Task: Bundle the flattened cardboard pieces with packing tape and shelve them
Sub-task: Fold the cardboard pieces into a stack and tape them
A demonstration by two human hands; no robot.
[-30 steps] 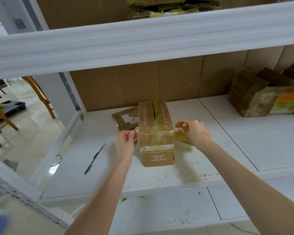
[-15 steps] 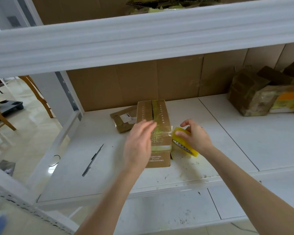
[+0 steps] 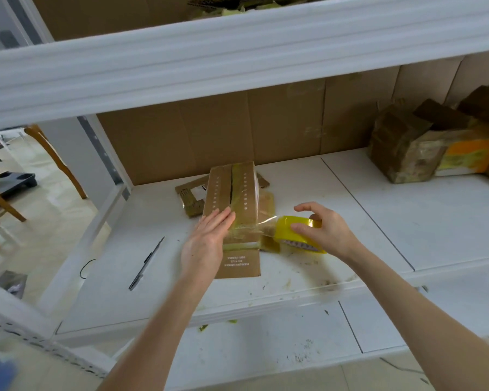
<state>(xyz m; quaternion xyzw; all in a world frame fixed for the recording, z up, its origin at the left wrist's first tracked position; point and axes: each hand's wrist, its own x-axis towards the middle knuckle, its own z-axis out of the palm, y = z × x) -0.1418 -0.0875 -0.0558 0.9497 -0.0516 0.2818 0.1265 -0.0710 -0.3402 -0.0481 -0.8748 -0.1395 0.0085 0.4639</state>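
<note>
Left hand (image 3: pixel 206 244): now flat on top of the cardboard bundle (image 3: pixel 232 193), no longer pinching at its left side.
Right hand (image 3: pixel 325 230): has drawn the tape roll (image 3: pixel 291 232) rightward; a clear strip (image 3: pixel 266 224) now stretches from bundle to roll.

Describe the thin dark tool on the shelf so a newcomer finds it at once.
On the white shelf, look left of the cardboard bundle that the left hand presses. The tool lies there alone, slanted: thin, straight and dark, unlike the broad brown bundle and the yellow tape.
</note>
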